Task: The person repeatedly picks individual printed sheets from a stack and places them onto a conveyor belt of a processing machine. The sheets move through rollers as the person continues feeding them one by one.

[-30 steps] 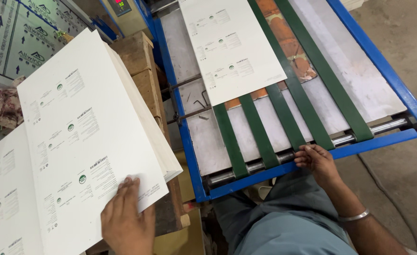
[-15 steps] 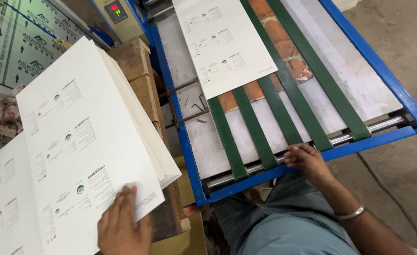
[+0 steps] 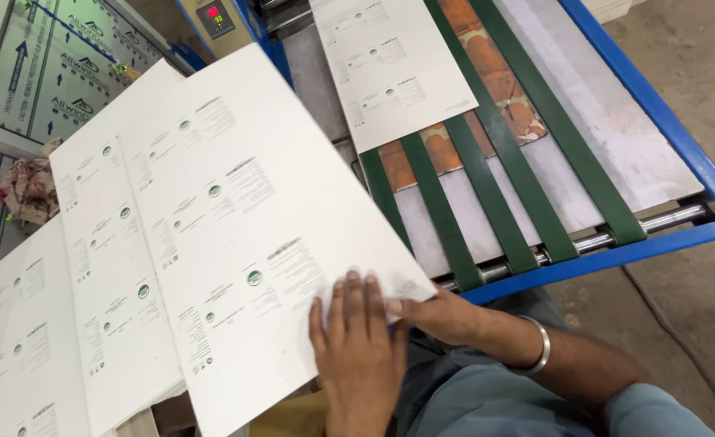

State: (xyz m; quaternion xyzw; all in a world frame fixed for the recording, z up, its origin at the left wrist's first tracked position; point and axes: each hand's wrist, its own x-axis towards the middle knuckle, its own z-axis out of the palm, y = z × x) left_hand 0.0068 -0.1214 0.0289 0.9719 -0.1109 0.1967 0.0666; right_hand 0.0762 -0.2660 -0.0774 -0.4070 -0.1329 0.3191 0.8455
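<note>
White top sheet (image 3: 236, 243) now lifted | right hand (image 3: 434, 314) moved onto its corner

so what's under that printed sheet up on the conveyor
The printed sheet lies on green belts that run over a grey metal bed with a rust-coloured patch. How far the patch reaches beneath the sheet is covered.

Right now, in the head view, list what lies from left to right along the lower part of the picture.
Stack of white printed sheets → top printed sheet → left hand → right hand → metal bangle → bare floor.
</note>
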